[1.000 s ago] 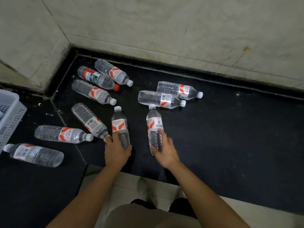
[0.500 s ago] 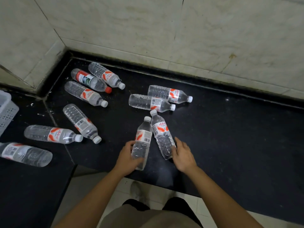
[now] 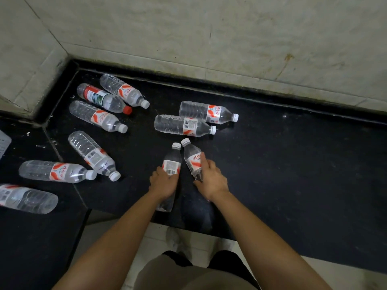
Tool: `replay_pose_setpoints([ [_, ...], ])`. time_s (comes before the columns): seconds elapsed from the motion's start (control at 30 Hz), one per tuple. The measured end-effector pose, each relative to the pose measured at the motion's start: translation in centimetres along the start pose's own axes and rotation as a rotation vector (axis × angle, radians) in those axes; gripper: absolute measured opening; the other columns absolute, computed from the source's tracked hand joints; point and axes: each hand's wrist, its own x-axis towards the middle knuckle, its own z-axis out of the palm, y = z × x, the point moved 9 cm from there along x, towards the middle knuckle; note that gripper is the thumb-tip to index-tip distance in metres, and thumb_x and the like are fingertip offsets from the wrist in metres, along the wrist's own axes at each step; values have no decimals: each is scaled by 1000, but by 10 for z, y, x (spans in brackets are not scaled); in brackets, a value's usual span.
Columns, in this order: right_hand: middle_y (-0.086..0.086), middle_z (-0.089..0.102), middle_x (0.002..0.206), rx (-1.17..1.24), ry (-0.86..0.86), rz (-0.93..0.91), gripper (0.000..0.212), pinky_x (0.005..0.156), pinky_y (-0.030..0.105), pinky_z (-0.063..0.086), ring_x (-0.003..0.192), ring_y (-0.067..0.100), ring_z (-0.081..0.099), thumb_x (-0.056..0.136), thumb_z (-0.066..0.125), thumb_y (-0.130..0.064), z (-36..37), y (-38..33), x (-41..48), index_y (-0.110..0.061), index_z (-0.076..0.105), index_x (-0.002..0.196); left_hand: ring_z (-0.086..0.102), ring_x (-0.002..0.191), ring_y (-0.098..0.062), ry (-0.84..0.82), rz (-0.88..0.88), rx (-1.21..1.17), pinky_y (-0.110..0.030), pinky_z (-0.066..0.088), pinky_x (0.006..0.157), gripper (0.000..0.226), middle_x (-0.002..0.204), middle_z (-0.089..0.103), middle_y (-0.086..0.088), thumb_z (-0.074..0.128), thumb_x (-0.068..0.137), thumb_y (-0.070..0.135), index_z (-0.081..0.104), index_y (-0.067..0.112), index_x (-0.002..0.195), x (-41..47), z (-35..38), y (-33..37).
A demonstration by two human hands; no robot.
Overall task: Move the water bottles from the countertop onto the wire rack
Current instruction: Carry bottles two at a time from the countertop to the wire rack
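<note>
Several clear water bottles with red-and-white labels lie on the black countertop (image 3: pixel 293 164). My left hand (image 3: pixel 164 183) grips one bottle (image 3: pixel 172 164) around its middle, cap pointing away from me. My right hand (image 3: pixel 211 177) grips a second bottle (image 3: pixel 191 155) right beside it; the two caps nearly touch. Two bottles (image 3: pixel 184 125) (image 3: pixel 207 111) lie side by side just beyond them. A group of three lies near the back left corner, one with a red cap (image 3: pixel 102 98). Others (image 3: pixel 92 153) (image 3: pixel 55 171) (image 3: pixel 27 198) lie at the left. No wire rack is in view.
Tiled walls (image 3: pixel 209 38) close the counter at the back and left. A corner of a white basket (image 3: pixel 4 141) shows at the left edge. The counter's front edge runs just under my wrists, with pale floor and my shoes below.
Both hands have drawn their bottles together toward the middle and closed round them. The camera view has shifted right, so the white basket is almost out of frame.
</note>
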Motion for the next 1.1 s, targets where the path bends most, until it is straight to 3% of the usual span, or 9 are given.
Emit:
replay_pose_setpoints([
  [0.13, 3, 24, 159, -11, 19, 25, 98, 106, 51, 42, 137, 30, 39, 93, 66, -30, 5, 21, -18, -32, -4, 161, 7, 152, -36, 103, 12, 43, -59, 11, 119, 104, 166, 8, -16, 55, 87, 68, -2, 20, 159, 4, -11, -14],
  [0.3, 5, 35, 152, 33, 5, 69, 97, 108, 53, 38, 135, 30, 41, 86, 71, -21, 7, 32, -23, -35, 7, 158, 0, 154, -36, 77, -123, 14, -61, 6, 120, 153, 167, -1, -14, 64, 46, 96, -11, 25, 159, 16, -39, -51],
  [0.43, 5, 37, 150, 68, -7, 94, 95, 111, 54, 34, 135, 30, 41, 85, 74, -37, 11, 31, -24, -37, 10, 154, 20, 147, -41, 229, -4, 144, -59, 17, 117, 121, 157, 24, -21, 60, 66, 89, 19, 21, 157, 12, -50, -57],
  [0.57, 5, 48, 144, 129, 76, 134, 77, 104, 50, 44, 127, 30, 50, 88, 72, -47, 4, 29, -21, -31, 24, 147, 47, 127, -36, 170, 72, -13, -48, 42, 102, 86, 134, 51, -17, 75, 75, 64, 48, 16, 140, 7, -30, -46],
  [0.67, 6, 54, 141, 114, 64, 199, 89, 98, 43, 49, 124, 28, 56, 82, 77, -50, -4, 34, -22, -23, 30, 152, 62, 110, -31, 167, 35, -52, -37, 47, 87, 73, 120, 64, -13, 79, 73, 58, 58, 11, 125, 2, -30, -44],
  [0.77, -1, 71, 113, 87, 98, 251, 58, 76, 32, 49, 97, 21, 66, 74, 72, -64, -22, 42, -32, -32, 61, 122, 67, 99, -28, 147, 52, -67, -33, 48, 78, 63, 109, 71, -9, 81, 70, 57, 65, 12, 111, -5, -33, -42],
  [0.83, -5, 73, 98, 123, 168, 272, 53, 70, 30, 44, 90, 21, 68, 71, 64, -73, -41, 48, -45, -33, 67, 106, 68, 98, -25, 143, 124, -75, -32, 49, 77, 59, 106, 73, -6, 82, 70, 56, 65, 15, 109, -12, -38, -34],
  [0.97, -6, 75, 106, 321, 400, 285, 57, 77, 32, 50, 102, 22, 69, 71, 74, -65, -91, 59, -75, -34, 68, 119, 68, 94, -18, 141, 346, -129, -28, 49, 75, 49, 102, 72, 4, 84, 72, 53, 63, 25, 106, -32, -55, 16],
  [1.1, -21, 71, 95, 676, 765, 249, 50, 86, 30, 56, 90, -3, 67, 68, 84, -52, -157, 73, -125, -34, 67, 111, 65, 81, -3, 191, 574, -262, -19, 46, 67, 32, 80, 66, 23, 81, 70, 58, 63, 41, 92, -67, -82, 102],
])
